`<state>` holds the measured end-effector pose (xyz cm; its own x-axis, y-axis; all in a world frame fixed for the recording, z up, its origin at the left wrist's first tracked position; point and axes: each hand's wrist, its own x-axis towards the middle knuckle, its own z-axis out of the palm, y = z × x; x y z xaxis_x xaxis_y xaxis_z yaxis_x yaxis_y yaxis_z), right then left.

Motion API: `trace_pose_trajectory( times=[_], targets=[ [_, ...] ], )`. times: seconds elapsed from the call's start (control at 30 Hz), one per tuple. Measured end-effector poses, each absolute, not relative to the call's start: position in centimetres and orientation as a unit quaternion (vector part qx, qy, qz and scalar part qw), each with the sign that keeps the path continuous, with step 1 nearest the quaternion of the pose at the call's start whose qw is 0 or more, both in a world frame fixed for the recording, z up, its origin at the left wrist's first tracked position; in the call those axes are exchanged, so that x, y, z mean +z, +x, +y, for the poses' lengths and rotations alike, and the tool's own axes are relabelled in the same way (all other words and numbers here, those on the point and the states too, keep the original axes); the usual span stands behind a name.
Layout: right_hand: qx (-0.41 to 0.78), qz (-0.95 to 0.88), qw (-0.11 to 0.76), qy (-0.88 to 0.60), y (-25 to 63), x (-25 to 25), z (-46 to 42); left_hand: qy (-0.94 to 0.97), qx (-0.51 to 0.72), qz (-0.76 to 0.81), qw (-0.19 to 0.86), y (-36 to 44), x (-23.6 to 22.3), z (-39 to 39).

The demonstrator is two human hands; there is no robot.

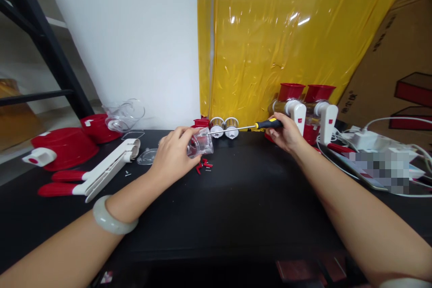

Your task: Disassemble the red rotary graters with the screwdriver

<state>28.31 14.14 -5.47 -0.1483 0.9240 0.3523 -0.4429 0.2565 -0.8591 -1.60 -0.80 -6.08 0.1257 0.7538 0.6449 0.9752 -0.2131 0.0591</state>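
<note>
My left hand (173,155) is closed around a clear plastic housing (205,143), held just over the black table. In my right hand (286,134) is a screwdriver (269,123) with a yellow and black handle. Its long shaft points left, and the tip meets or nearly meets the housing; exact contact cannot be made out. Below the housing lie small red parts (203,165) and a thin pin or screw. A flat clear piece (147,157) rests left of my left hand. Two metal grater drums (224,128) with white ends stand behind the shaft.
At left lie white crank arms with red grips (111,166), small screws (127,173) and red bases (67,146). Two assembled red-and-white rotary graters (297,114) stand at back right. A tablet (354,168), white chargers (366,139) and cables crowd the right side.
</note>
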Motion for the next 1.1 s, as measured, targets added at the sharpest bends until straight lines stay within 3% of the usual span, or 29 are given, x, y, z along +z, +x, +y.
trace_pose_trajectory(
  times=[0.43, 1.1],
  targets=[
    [0.47, -0.576, 0.6, -0.294, 28.84, -5.84, 14.72, -0.726, -0.272, -0.601, 0.196, -1.41, -6.28, -1.05],
    [0.477, -0.554, 0.624, -0.275, 28.71, -5.74, 14.7, -0.724, -0.265, -0.602, 0.208, -1.42, -6.18, -1.14]
  ],
)
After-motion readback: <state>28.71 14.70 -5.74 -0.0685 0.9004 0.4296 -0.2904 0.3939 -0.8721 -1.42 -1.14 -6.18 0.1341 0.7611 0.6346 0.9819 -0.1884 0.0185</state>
